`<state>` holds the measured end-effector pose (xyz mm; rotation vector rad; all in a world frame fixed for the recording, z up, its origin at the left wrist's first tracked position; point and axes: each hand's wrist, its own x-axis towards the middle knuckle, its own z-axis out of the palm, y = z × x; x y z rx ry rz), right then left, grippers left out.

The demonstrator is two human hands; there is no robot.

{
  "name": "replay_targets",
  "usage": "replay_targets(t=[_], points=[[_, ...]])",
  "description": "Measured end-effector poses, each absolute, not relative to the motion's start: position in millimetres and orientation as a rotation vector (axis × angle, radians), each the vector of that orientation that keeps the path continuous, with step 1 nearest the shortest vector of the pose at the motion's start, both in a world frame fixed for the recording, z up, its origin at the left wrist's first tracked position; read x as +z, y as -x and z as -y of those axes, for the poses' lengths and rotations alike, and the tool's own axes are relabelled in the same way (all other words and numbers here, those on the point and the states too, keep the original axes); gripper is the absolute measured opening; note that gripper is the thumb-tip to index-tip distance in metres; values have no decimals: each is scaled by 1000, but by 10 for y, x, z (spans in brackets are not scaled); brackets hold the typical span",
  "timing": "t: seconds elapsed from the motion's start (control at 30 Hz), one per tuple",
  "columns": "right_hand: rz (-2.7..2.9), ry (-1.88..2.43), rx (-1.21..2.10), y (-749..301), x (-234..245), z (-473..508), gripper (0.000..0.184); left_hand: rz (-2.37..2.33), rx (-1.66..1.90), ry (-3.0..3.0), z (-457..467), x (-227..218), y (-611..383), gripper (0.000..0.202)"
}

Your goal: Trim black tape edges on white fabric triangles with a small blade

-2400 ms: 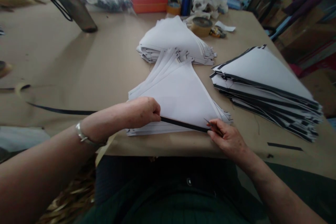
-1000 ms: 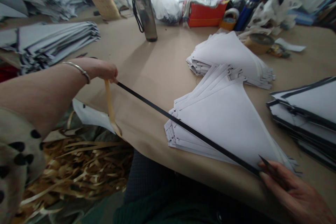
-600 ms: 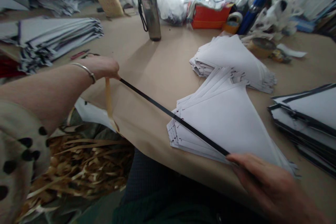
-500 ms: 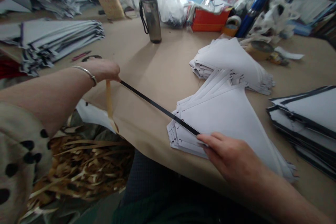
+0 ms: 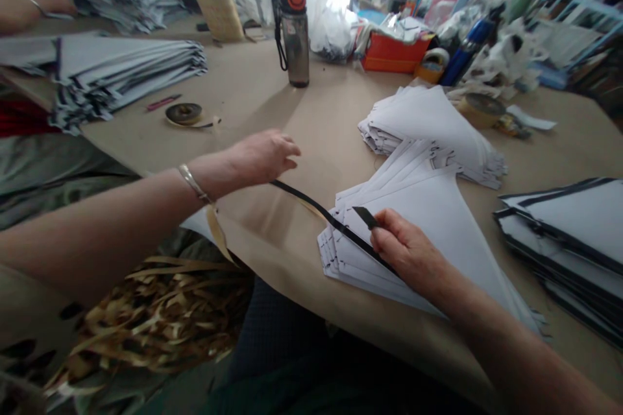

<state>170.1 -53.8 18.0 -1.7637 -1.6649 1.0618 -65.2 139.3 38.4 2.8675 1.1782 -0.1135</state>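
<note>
My left hand (image 5: 263,157) hovers over the brown table, fingers loosely curled, with the end of a thin black strip (image 5: 316,211) running out from under it. A tan backing ribbon (image 5: 215,233) hangs below the wrist. The strip sags across to the near edge of the top white triangular sheet (image 5: 438,233). There my right hand (image 5: 409,253) presses it down. That hand is closed on a small dark pointed tool (image 5: 365,216) that sticks out towards the upper left.
A second white triangle stack (image 5: 428,120) lies behind; black-edged triangles (image 5: 574,220) lie at the right. A water bottle (image 5: 296,32), tape roll (image 5: 183,113), grey sheet stack (image 5: 121,68) and red box (image 5: 389,52) stand farther back. Peeled ribbons (image 5: 146,318) heap below the edge. Another person's arm (image 5: 29,3) shows top left.
My left hand has swung right and nearer the sheets, so the taut strip now sags. My right hand slid left along the sheet's edge, then drew back slightly, with the dark tool showing.
</note>
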Motion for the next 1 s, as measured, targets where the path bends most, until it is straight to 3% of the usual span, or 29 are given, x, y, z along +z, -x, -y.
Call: replay_targets(t=[0.17, 0.3, 0.43, 0.77, 1.0], points=[[1537, 1695, 1084, -1638, 198, 545, 18, -868, -157, -2571, -712, 144, 242, 33], [1583, 1780, 1085, -1522, 130, 532, 17, -892, -184, -2611, -678, 36, 232, 23], [1695, 1927, 904, -1425, 17, 457, 12, -880, -218, -2592, -751, 76, 229, 13], [1951, 2126, 665, -1329, -75, 354, 11, -828, -171, -2421, -617, 168, 147, 14], [1984, 2034, 734, -1326, 38, 425, 12, -758, 97, -2119, -350, 318, 221, 21]])
